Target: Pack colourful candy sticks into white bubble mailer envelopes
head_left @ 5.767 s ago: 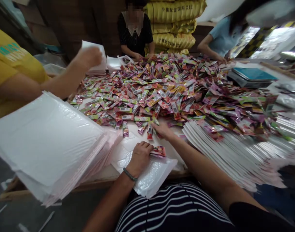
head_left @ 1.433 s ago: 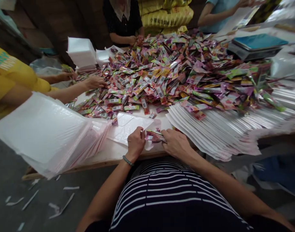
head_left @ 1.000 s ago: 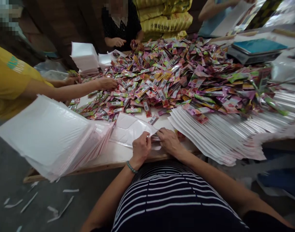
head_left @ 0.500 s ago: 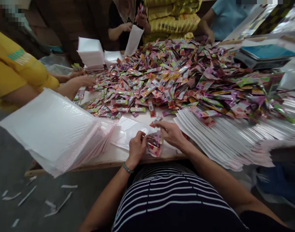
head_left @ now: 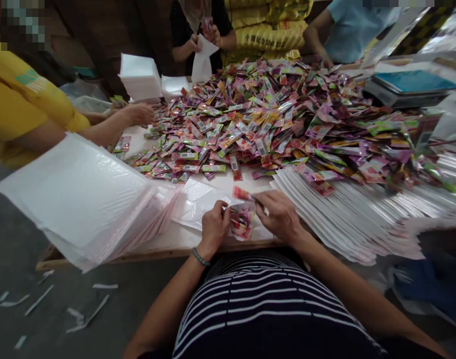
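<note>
At the table's near edge my left hand [head_left: 215, 227] is closed on a bunch of small colourful sachets [head_left: 241, 225], which rests on a white bubble mailer [head_left: 198, 207]. My right hand [head_left: 280, 215] pinches one red sachet [head_left: 241, 193] just above that bunch. A big heap of sachets [head_left: 272, 119] covers the table beyond both hands.
A tilted stack of white mailers [head_left: 74, 194] lies at my left and a fanned row of mailers [head_left: 347, 214] at my right. A person in yellow [head_left: 22, 109] reaches into the heap. Two more people work at the far side. A blue scale [head_left: 410, 85] stands far right.
My right hand took single sachets from the heap's edge and brought them to the bunch in my left hand. The person opposite lifted a white mailer.
</note>
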Demonstrator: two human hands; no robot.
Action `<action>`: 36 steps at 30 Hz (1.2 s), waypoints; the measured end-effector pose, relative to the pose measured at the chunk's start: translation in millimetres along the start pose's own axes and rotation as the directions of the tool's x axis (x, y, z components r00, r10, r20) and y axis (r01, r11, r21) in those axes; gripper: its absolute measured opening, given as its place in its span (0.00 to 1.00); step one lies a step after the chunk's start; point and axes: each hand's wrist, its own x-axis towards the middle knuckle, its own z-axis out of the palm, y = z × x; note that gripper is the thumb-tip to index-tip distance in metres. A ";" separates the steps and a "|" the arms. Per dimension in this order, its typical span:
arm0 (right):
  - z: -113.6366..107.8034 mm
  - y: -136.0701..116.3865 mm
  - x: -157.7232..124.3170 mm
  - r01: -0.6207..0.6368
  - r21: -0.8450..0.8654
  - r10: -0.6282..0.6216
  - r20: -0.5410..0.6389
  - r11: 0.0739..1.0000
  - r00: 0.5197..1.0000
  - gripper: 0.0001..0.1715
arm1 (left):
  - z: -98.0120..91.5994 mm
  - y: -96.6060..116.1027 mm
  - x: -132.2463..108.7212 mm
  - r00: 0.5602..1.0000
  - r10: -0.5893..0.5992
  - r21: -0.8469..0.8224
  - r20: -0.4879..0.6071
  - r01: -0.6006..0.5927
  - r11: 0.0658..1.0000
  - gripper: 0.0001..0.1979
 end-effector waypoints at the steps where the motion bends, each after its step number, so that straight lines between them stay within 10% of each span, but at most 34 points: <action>1: -6.2 -4.7 -8.6 0.065 -0.035 -0.063 0.054 0.997 0.997 0.16 | -1.1 2.5 2.9 1.000 -0.010 -0.033 -0.018 0.010 0.999 0.09; 9: -20.2 -27.6 31.2 0.199 0.085 -0.214 0.239 0.976 0.947 0.12 | -9.9 40.2 20.5 0.992 0.019 -0.308 -0.126 -0.057 0.950 0.06; 13: -74.3 -29.7 34.2 0.345 0.484 -0.277 -0.208 0.804 0.938 0.15 | -53.5 52.4 26.7 0.981 -0.115 -0.713 -0.154 -0.030 0.701 0.07; 18: -109.9 -37.8 36.2 0.488 0.361 -0.312 -0.446 0.795 0.839 0.12 | -108.0 57.5 26.3 0.956 -0.204 -0.887 -0.213 -0.102 0.450 0.11; 26: -85.5 -52.9 73.7 0.519 0.458 -0.308 -0.460 0.722 0.833 0.09 | -121.8 29.3 25.4 0.929 -0.269 -0.750 -0.253 -0.013 0.661 0.12; 31: -60.5 -26.6 119.9 0.208 0.612 0.143 -0.474 0.763 0.869 0.11 | -162.1 34.2 -1.0 0.905 -0.076 -0.489 -0.419 -0.154 0.859 0.08; 33: -32.1 -15.4 145.2 0.031 0.511 0.165 -0.334 0.859 0.928 0.09 | -159.9 37.2 -18.1 0.945 0.089 -0.338 -0.316 -0.200 0.920 0.06; 36: 15.9 -11.0 175.0 -0.030 0.336 0.035 -0.009 0.941 0.999 0.11 | -129.0 38.7 -37.5 0.969 0.204 -0.256 0.140 -0.164 0.953 0.07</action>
